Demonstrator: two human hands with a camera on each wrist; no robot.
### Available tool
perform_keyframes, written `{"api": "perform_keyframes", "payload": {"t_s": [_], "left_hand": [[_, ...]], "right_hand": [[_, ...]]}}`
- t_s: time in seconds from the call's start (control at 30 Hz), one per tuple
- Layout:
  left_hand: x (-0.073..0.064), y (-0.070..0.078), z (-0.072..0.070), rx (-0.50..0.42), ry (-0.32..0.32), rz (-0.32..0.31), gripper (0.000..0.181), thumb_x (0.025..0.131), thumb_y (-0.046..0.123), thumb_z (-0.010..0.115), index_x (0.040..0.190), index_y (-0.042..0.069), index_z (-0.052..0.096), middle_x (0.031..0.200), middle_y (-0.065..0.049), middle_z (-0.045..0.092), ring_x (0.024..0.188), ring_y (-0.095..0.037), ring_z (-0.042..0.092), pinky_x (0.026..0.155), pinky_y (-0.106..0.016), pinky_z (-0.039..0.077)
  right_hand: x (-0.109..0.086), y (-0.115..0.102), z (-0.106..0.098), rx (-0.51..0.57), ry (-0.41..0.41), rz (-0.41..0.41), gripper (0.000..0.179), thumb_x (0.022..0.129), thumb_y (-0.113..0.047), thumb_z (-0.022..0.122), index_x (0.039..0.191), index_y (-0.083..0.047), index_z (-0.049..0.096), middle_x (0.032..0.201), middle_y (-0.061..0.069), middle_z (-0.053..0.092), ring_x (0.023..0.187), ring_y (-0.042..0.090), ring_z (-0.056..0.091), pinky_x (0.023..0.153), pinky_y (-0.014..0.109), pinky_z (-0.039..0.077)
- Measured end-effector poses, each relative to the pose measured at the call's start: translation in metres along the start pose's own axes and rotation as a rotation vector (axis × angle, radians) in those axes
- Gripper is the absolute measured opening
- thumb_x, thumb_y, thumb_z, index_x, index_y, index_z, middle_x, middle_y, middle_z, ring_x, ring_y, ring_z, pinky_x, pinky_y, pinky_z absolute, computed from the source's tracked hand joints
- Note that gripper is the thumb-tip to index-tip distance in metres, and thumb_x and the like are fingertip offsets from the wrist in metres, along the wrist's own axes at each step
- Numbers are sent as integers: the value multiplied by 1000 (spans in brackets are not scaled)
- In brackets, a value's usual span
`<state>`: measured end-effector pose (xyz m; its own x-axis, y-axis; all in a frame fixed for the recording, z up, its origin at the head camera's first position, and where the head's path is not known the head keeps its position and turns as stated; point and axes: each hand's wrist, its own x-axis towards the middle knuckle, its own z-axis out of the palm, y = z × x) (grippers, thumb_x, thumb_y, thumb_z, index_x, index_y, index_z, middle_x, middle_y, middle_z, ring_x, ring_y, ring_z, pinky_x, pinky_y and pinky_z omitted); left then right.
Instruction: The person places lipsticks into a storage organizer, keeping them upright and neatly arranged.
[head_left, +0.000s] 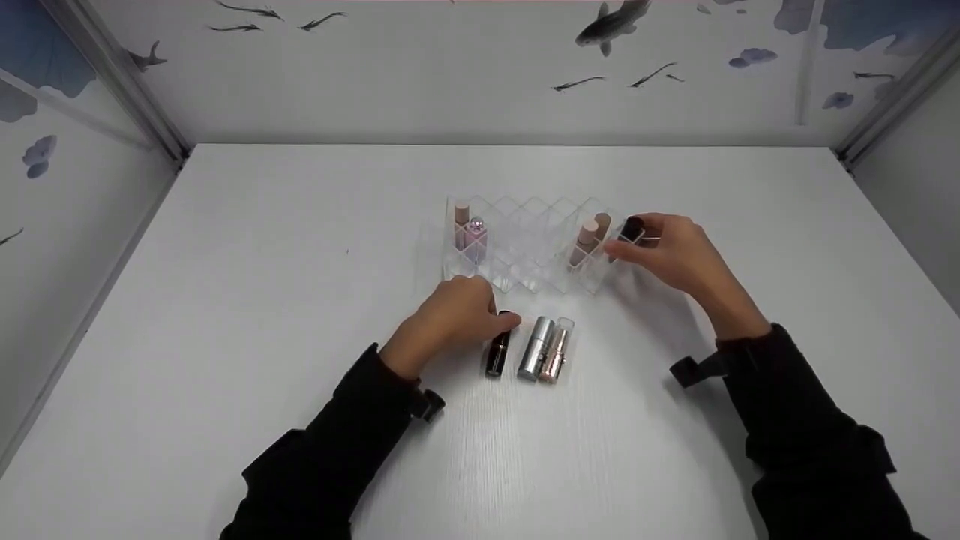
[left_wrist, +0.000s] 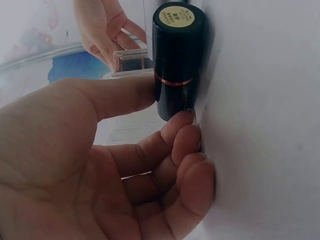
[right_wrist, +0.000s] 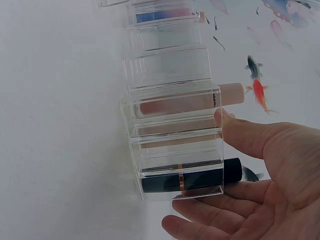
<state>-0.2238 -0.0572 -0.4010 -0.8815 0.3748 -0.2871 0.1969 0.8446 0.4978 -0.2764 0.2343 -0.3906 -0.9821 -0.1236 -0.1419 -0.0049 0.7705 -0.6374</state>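
left hand [head_left: 455, 315] pinches a black lipstick [head_left: 496, 358] lying on the worktop [head_left: 247, 322] near a silver tube [head_left: 535, 349]; right hand [head_left: 679, 251] grips the clear organizer [head_left: 534, 244] by its right end, where a dark-capped lipstick [head_left: 632, 227] stands.

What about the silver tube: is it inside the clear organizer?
No, the silver tube lies on the white table in front of the clear organizer, beside a clear-capped tube.

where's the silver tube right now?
In the head view, the silver tube lies on the white table, nearer the person than the clear organizer, between the black tube at the left hand and the clear-capped rose-gold tube.
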Motion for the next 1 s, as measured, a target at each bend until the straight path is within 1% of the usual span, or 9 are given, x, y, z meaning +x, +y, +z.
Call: {"api": "perform_keyframes", "payload": {"t_s": [0.07,0.2,0.3,0.4,0.57,0.73,0.9,1.0], "left_hand": [[0,0,-1,-12,1,4,50,85,41,64,46,17,43,44,8,33,43,-8,36,42,-23,28],[0,0,-2,-30,5,17,52,85,34,61,43,18,35,42,9,26,39,-6,29,39,-21,23],[1,0,-2,-34,14,28,51,84,31,58,42,18,32,42,9,24,38,-5,25,39,-21,20],[0,0,-4,-55,27,37,48,82,30,57,42,18,32,42,10,24,39,-5,23,39,-21,18],[-1,0,-8,-120,55,50,45,80,31,54,43,19,33,43,10,23,40,-5,21,40,-21,17],[-2,0,-14,-162,101,78,43,80,32,53,45,19,32,44,10,23,43,-5,19,42,-21,15],[-2,-1,-19,-232,150,76,39,79,34,54,48,20,34,47,10,25,46,-6,22,44,-22,16],[-2,-1,-21,-289,188,76,36,78,35,55,50,19,38,47,9,30,46,-7,29,44,-22,19]], "right_hand": [[1,0,0,-4,2,0,72,75,-66,63,121,-11,58,117,10,63,119,29,56,99,49,42],[0,0,0,3,4,0,70,75,-66,63,121,-12,58,116,9,64,118,27,57,99,48,42],[-2,-1,-1,9,1,2,71,75,-66,63,122,-12,58,116,9,64,119,28,56,99,48,42],[-2,-1,-1,5,1,3,72,75,-66,63,123,-12,57,117,9,64,119,28,56,99,49,41],[-1,-2,-1,6,-1,1,72,76,-66,63,124,-12,57,117,9,64,119,28,57,99,49,41],[-2,-2,-1,13,-7,4,74,76,-65,63,126,-11,56,119,10,63,120,29,56,100,49,41],[-2,-1,-1,16,-11,5,75,75,-66,63,126,-11,56,120,10,63,120,29,56,100,49,41],[-1,-1,-1,18,-8,2,73,76,-65,64,125,-11,57,119,10,63,120,29,56,100,49,41]]}}
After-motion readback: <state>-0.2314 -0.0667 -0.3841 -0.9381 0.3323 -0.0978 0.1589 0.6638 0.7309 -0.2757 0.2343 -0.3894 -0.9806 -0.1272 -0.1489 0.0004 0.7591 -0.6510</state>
